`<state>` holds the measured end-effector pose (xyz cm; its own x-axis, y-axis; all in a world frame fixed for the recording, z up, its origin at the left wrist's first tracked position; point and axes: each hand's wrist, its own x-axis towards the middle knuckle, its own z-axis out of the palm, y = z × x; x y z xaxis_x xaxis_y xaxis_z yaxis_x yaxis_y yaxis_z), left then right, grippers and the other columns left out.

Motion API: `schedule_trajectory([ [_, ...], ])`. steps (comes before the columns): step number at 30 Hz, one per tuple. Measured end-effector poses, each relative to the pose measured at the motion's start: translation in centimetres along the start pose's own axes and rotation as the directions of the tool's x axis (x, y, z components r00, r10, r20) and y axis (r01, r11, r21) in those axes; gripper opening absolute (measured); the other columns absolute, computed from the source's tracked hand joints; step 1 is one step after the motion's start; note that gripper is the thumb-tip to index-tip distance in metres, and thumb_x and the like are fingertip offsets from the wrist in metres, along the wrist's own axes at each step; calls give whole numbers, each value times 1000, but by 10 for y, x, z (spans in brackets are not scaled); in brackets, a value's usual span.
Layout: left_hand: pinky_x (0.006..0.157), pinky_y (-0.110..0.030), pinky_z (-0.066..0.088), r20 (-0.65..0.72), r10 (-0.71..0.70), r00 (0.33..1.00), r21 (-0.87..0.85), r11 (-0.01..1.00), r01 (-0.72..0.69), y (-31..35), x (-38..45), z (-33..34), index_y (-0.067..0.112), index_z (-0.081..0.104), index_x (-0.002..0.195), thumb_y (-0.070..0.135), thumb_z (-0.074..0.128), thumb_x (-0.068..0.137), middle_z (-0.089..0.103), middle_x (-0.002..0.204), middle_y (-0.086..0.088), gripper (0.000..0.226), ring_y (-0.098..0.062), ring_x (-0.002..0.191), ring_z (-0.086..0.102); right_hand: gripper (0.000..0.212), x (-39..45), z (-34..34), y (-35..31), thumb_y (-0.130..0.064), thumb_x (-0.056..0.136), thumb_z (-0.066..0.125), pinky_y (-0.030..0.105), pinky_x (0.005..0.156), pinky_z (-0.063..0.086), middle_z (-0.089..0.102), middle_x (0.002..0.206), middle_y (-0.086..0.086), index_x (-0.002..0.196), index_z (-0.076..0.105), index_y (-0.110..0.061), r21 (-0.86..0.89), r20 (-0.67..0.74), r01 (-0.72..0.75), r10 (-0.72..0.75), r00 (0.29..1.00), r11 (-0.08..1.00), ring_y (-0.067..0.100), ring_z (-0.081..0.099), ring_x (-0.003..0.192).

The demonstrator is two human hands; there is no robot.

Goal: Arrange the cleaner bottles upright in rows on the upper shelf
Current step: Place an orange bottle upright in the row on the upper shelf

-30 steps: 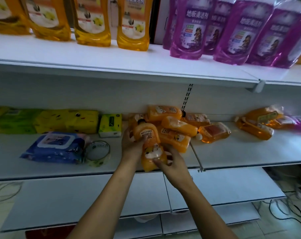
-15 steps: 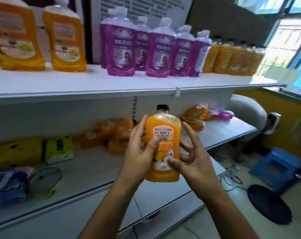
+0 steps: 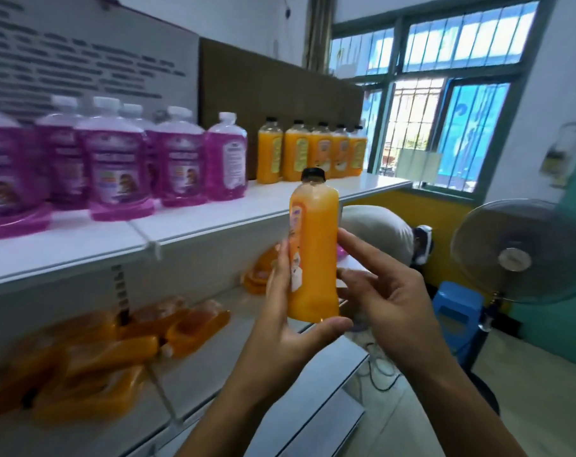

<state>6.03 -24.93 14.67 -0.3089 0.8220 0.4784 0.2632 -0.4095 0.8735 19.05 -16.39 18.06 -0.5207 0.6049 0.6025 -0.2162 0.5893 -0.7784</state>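
Observation:
An orange cleaner bottle (image 3: 316,245) with a black cap is upright in front of me, just below the edge of the white upper shelf (image 3: 214,216). My left hand (image 3: 280,328) grips it, thumb under its base and fingers up the label side. The straight fingertips of my right hand (image 3: 389,301) touch its right side. Several orange bottles (image 3: 313,153) stand in a row at the shelf's far right end. To their left stand several purple bottles (image 3: 115,166). More orange bottles (image 3: 115,351) lie flat on the lower shelf (image 3: 263,374).
A standing fan (image 3: 524,252) and a blue stool (image 3: 458,311) are on the floor to the right. A person in white (image 3: 375,232) bends down beyond the shelf end. Cables lie on the floor below my hands. A barred window fills the far wall.
My view has swung right and up along the upper shelf. The orange bottle has risen with both hands and turned, so its label now faces left.

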Motion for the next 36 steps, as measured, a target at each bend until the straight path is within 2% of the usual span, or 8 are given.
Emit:
schedule_trajectory([
  [4, 77, -18, 55, 15, -5, 1000, -199, 980, 8, -9, 48, 45, 45, 24, 148, 48, 75, 65, 55, 131, 22, 97, 0, 113, 60, 43, 34, -55, 17, -30, 93, 57, 18, 97, 51, 52, 143, -25, 133, 54, -44, -193, 75, 152, -140, 987, 969, -1, 52, 129],
  [9, 95, -44, 52, 89, -68, 994, -302, 949, 92, -28, 89, 59, 30, 36, 145, 60, 87, 50, 58, 135, -1, 112, -27, 122, 59, 64, 80, -93, 42, -46, 82, 70, 5, 92, 45, 25, 149, -35, 135, 37, -58, -269, 163, 178, -138, 977, 946, -14, 37, 129],
  [13, 87, -39, 56, 108, -120, 987, -305, 941, 147, -43, 107, 61, 32, 40, 140, 62, 89, 39, 62, 129, 1, 116, -26, 117, 62, 86, 105, -112, 61, -51, 67, 81, 4, 82, 47, 24, 148, -31, 136, 31, -61, -265, 179, 188, -144, 973, 946, -13, 42, 123],
  [18, 79, -24, 57, 70, -87, 994, -106, 990, 94, -42, 141, 67, 59, 31, 138, 64, 85, 43, 54, 131, 24, 110, -4, 114, 60, 75, 138, -128, 77, -51, 71, 76, 8, 83, 50, 40, 144, -26, 133, 34, -61, -179, 203, 187, -150, 968, 966, -9, 50, 121],
  [22, 82, -14, 52, -98, 119, 988, 264, 960, -90, -39, 179, 78, 75, 8, 133, 66, 74, 56, 26, 137, 49, 102, 13, 124, 41, 48, 167, -137, 79, -51, 82, 60, 11, 81, 52, 56, 128, -34, 127, 43, -48, -29, 122, 192, -187, 975, 981, -8, 59, 115],
  [28, 105, -34, 27, -180, 441, 879, 784, 604, -143, -62, 240, 60, 39, -1, 153, 67, 56, 70, 18, 159, 2, 104, -18, 141, 23, 69, 231, -116, 91, -48, 81, 68, 14, 80, 55, 54, 137, -10, 138, 29, -51, -93, 161, 240, -224, 961, 966, 0, 63, 114],
  [32, 105, -45, 31, -185, 429, 884, 874, 483, -52, -80, 271, 47, 28, -1, 155, 44, 77, 68, 18, 160, -11, 118, -33, 141, 27, 78, 272, -95, 114, -37, 78, 76, 6, 69, 50, 46, 130, -19, 137, 26, -52, -65, 166, 212, -199, 966, 975, -18, 59, 100],
  [36, 107, -37, 29, -121, 341, 932, 908, 418, -35, -83, 283, 39, 30, -10, 154, 25, 81, 72, 13, 162, -9, 123, -29, 144, 24, 77, 302, -88, 141, -17, 87, 73, 11, 75, 53, 43, 130, -22, 144, 28, -42, -42, 150, 281, -272, 951, 959, -12, 58, 109],
])
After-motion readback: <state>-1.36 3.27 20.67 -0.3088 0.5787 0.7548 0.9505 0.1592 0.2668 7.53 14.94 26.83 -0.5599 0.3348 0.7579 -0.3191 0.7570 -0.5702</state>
